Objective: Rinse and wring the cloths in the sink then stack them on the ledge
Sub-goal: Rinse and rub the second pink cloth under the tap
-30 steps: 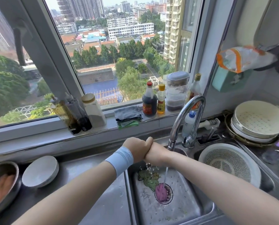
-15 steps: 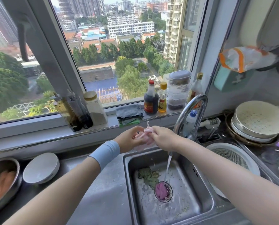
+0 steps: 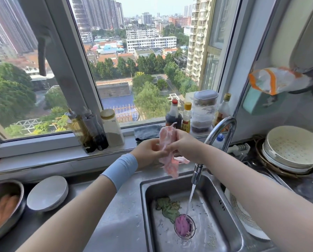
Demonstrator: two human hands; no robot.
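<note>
Head view: left hand (image 3: 147, 154) and right hand (image 3: 185, 147) grip a pink cloth (image 3: 167, 140) above the back rim of the sink (image 3: 148, 206), fingers of both curled round its middle. A green cloth (image 3: 167, 208) lies in the sink; a grey cloth (image 3: 146, 132) on the ledge (image 3: 42, 154).

Pink cloth (image 3: 167, 142) between left hand (image 3: 149, 151) and right hand (image 3: 183, 144) above the sink (image 3: 146, 206) (tap (image 3: 223, 131) running).

Window ledge (image 3: 42, 157) — bottles (image 3: 90, 131), grey cloth (image 3: 146, 131); steel counter (image 3: 123, 206) — white bowl (image 3: 47, 192)

Ledge (image 3: 42, 144) gap between jar (image 3: 112, 128) and sauce bottle (image 3: 173, 115) holds grey cloth (image 3: 145, 131); faucet (image 3: 224, 124) arches nearby.
</note>
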